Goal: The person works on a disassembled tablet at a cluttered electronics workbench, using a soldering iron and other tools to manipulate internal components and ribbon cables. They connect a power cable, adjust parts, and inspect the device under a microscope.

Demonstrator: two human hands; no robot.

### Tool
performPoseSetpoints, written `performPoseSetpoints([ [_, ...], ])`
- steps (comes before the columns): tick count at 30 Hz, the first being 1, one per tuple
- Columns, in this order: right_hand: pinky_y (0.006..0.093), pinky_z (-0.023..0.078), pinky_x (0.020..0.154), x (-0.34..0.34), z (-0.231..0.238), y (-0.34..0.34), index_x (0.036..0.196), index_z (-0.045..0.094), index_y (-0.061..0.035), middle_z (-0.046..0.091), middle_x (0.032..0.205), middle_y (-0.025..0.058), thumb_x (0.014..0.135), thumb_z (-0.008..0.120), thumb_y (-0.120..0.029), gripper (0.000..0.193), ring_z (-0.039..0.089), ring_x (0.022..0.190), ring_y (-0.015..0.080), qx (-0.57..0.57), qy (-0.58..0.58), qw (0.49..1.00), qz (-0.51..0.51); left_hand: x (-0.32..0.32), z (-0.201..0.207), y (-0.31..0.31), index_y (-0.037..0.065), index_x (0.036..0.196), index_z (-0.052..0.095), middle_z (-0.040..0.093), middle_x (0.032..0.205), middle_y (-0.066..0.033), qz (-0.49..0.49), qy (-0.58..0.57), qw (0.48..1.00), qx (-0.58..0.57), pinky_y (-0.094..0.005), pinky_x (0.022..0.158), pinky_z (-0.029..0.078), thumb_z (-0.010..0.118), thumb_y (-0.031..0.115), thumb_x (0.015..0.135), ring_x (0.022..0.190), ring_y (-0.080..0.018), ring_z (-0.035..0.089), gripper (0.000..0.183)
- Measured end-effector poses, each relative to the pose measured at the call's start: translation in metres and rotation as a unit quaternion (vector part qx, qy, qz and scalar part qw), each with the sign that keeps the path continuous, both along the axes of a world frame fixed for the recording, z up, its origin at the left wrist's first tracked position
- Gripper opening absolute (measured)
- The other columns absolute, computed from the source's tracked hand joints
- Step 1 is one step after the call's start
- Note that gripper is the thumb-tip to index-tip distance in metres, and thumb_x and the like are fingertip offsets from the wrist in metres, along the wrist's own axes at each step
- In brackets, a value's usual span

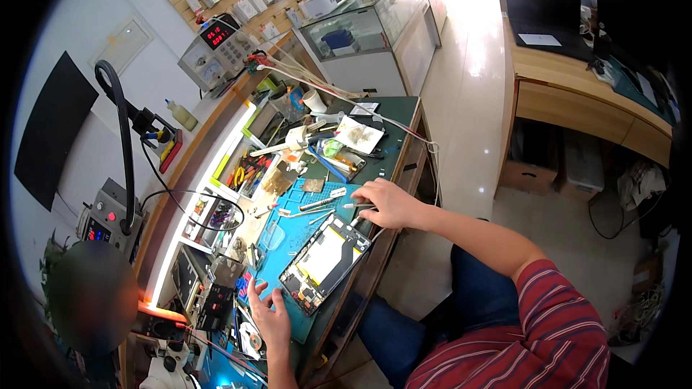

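Observation:
An opened tablet (pixel 324 263) lies on the blue work mat (pixel 292 245), its pale battery and circuit board exposed. My left hand (pixel 271 318) hovers by its near left corner, fingers apart and holding nothing. At the far right corner, my right hand (pixel 391 204) pinches a white cable (pixel 358 206) between thumb and fingers. A white plug (pixel 355 222) sits at the tablet's edge just below that hand. Beyond the tablet lie a pen-like tool (pixel 318 204) and a small clear tray (pixel 272 236).
Pliers (pixel 239 175) and small parts crowd the bench's left side. A power supply (pixel 214 50) stands on the shelf, with a hot-air station (pixel 101 225) nearer me. A microscope (pixel 169 371) is at lower left. A glass display case (pixel 375 25) stands beyond; a wooden desk (pixel 577 94) is right.

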State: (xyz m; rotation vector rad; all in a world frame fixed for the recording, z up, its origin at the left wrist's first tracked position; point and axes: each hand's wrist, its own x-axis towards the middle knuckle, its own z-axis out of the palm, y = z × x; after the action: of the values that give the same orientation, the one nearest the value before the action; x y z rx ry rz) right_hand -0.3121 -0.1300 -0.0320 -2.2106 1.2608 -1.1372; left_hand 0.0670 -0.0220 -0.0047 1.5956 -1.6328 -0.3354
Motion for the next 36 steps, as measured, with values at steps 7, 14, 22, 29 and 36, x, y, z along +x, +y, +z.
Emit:
performPoseSetpoints([
  [7,0.0386,0.055,0.076,-0.029,0.000,0.074,0.113,0.074,-0.0043,0.073,0.096,0.0106,0.094,0.072,-0.004,0.019,0.067,0.087,0.0309,-0.175,-0.153,0.950,-0.206,0.011,0.006,-0.017,-0.001,0.157,0.042,0.065,0.129,-0.0158,-0.002,-0.074,0.996,-0.058,-0.0364,0.082,0.056,0.063,0.006,0.103,0.093,-0.0206,0.072,0.057],
  [14,0.0492,0.052,0.103,-0.119,-0.164,0.180,0.133,0.067,-0.0081,0.060,0.142,0.0215,0.090,0.073,-0.013,0.044,0.059,0.127,0.0422,-0.009,0.077,0.921,-0.382,0.020,-0.008,-0.018,-0.001,0.152,0.049,0.070,0.119,-0.0151,-0.027,-0.103,0.983,-0.148,-0.0386,0.086,0.055,0.064,0.001,0.100,0.087,-0.0225,0.070,0.053],
  [22,0.0600,0.041,0.117,-0.113,-0.227,0.168,0.162,0.041,-0.0116,0.038,0.163,0.0285,0.089,0.069,-0.054,0.090,0.041,0.147,0.0483,0.343,0.153,0.815,-0.441,0.013,0.001,0.000,-0.003,0.138,0.063,0.076,0.100,-0.0156,-0.076,-0.155,0.960,-0.221,-0.0350,0.066,0.057,0.064,-0.005,0.098,0.073,-0.0240,0.071,0.040],
  [29,0.0559,0.048,0.110,-0.119,-0.232,0.126,0.155,0.051,-0.0075,0.054,0.148,0.0269,0.090,0.070,-0.057,0.084,0.054,0.136,0.0448,0.386,0.195,0.771,-0.468,0.008,0.012,0.004,-0.001,0.120,0.071,0.075,0.080,-0.0093,-0.158,-0.199,0.926,-0.281,-0.0314,0.055,0.052,0.068,-0.009,0.092,0.060,-0.0211,0.068,0.030],
  [36,0.0528,0.054,0.104,-0.124,-0.230,0.110,0.140,0.064,-0.0053,0.063,0.133,0.0242,0.090,0.068,-0.055,0.070,0.061,0.127,0.0430,0.391,0.208,0.764,-0.469,0.013,0.014,0.009,0.000,0.114,0.074,0.074,0.079,-0.0081,-0.227,-0.228,0.896,-0.305,-0.0320,0.055,0.053,0.068,-0.010,0.083,0.061,-0.0217,0.069,0.033],
])
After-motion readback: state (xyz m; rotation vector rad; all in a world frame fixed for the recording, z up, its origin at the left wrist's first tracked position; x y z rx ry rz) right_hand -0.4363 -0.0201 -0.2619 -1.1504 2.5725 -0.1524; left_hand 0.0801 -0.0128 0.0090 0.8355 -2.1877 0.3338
